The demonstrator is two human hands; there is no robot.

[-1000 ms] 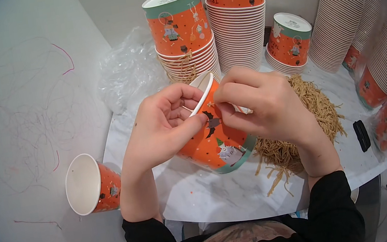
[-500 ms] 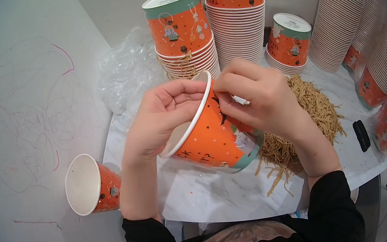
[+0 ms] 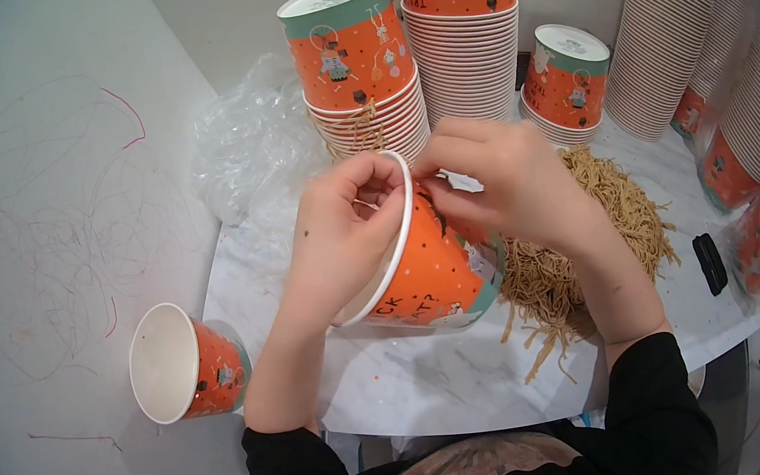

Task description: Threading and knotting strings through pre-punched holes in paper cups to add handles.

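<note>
Left fingers have curled in at the rim of the tilted orange cup, apparently to steady its edge.
The cup lies between both hands, its mouth at the left hand's bent fingers; the right hand's bunched fingertips meet its outer wall, a white scrap beside them. Either grip is too hidden to tell. Beyond the fingers stand cup stacks.

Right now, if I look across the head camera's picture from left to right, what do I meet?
Open cup, clear plastic, left hand, middle cup, right hand, tan strands, small black object, bagged cups.
</note>
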